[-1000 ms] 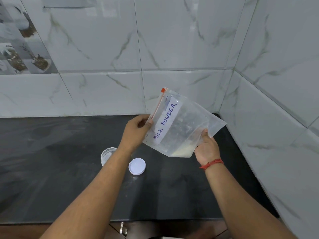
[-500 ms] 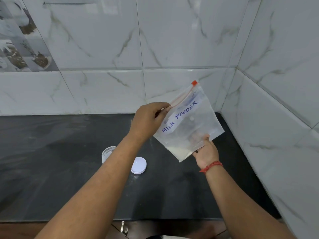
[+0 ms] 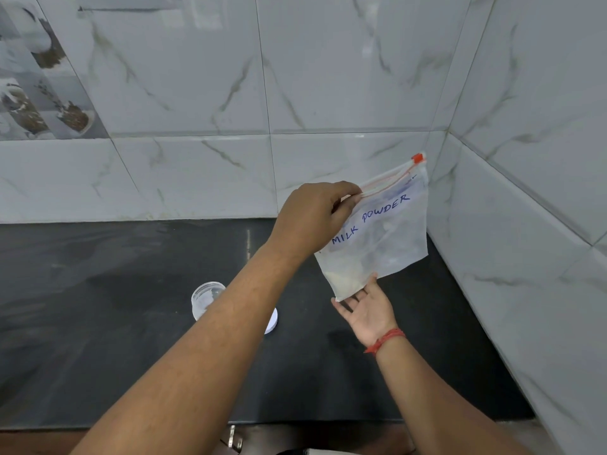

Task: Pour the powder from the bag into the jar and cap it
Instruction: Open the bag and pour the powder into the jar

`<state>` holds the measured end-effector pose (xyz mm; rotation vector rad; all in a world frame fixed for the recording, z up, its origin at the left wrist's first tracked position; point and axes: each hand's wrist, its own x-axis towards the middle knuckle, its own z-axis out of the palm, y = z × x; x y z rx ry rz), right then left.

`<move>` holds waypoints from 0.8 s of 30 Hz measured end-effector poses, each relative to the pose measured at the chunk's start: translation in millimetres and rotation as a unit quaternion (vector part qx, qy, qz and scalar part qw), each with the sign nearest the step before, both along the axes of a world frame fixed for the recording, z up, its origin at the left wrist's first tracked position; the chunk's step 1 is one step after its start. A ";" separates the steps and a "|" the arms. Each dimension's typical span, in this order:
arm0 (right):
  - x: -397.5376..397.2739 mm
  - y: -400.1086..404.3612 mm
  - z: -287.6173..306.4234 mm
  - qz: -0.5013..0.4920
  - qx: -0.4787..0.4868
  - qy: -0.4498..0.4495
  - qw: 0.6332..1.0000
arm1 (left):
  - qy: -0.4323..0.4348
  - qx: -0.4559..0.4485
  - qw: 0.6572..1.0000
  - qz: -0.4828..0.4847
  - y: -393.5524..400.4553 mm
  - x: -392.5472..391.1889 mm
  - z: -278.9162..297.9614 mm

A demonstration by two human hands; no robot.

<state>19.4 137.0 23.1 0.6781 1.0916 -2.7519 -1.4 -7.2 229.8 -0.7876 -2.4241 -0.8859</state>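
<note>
A clear zip bag (image 3: 387, 238) labelled "MILK POWDER" hangs in the air above the right part of the counter, with pale powder gathered in its lower corner. My left hand (image 3: 315, 218) pinches the bag's top left corner by the orange zip strip. Under the bag, my right hand (image 3: 369, 307) lies palm up with its fingers spread, and the fingertips touch the bottom corner. A small clear jar (image 3: 205, 298) stands uncapped on the counter, partly behind my left forearm. Its white cap (image 3: 272, 321) lies to the right of the jar, mostly hidden by that arm.
The dark stone counter (image 3: 98, 323) runs from the left to the tiled corner. Marble-look wall tiles (image 3: 525, 224) close in the back and the right side. The counter's front edge (image 3: 295, 421) lies close to me.
The bag has swung upright and shifted right. My right hand let go of its lower edge and now lies flat beneath it. My left hand moved right with the top corner.
</note>
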 end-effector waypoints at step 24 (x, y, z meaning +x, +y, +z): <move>5.0 5.0 17.7 -0.069 0.015 0.006 0.997 | -0.288 0.161 0.935 -0.129 -45.3 -5.6 -6.5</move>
